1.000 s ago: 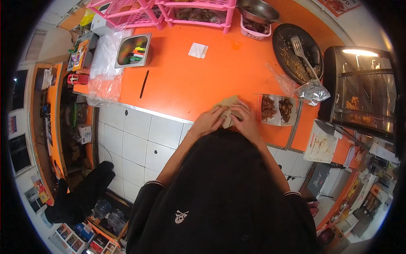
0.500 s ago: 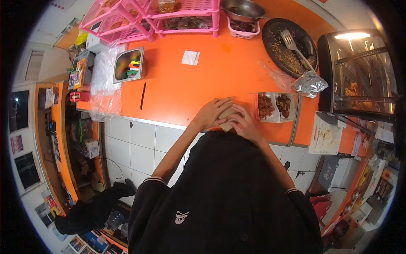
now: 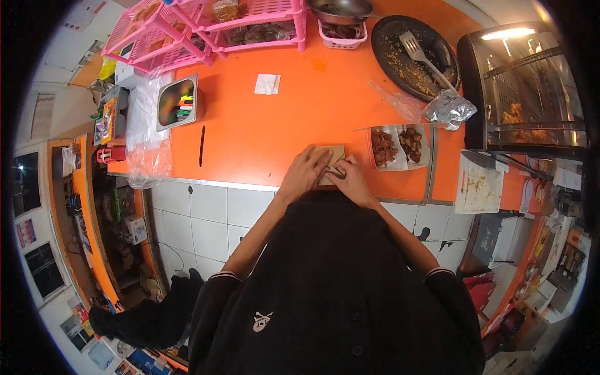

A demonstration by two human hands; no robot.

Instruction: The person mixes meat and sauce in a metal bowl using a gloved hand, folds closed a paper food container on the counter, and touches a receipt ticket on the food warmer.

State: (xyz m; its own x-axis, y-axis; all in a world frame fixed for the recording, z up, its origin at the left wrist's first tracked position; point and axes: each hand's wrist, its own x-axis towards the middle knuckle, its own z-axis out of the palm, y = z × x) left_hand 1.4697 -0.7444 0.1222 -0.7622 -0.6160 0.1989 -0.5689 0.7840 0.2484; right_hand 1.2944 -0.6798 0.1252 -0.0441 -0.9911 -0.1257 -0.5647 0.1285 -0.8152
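A folded brown paper packet [image 3: 335, 154] lies at the front edge of the orange counter, close to my body. My left hand [image 3: 304, 172] covers its left side, fingers stretched together over the paper and holding it. My right hand [image 3: 353, 180] has its fingers curled on the packet's right side, gripping the paper near a fold. What the paper encloses is hidden. Just right of my right hand sits an open paper box [image 3: 403, 167] with dark browned food pieces in two portions, split by white paper.
A black pan [image 3: 406, 78] with crumbs and a spatula [image 3: 425, 56] stands at the back right, beside crumpled foil [image 3: 450, 110]. Farther right is a lit glass cabinet [image 3: 531, 94]. Left lie a metal tray [image 3: 195, 112] of pens, a dark stick [image 3: 202, 147] and plastic bags [image 3: 150, 140].
My hands have shifted on the packet: the left has drawn back leftward, exposing more brown paper, and the right fingers have curled inward at the fold. The whole view has shifted slightly.
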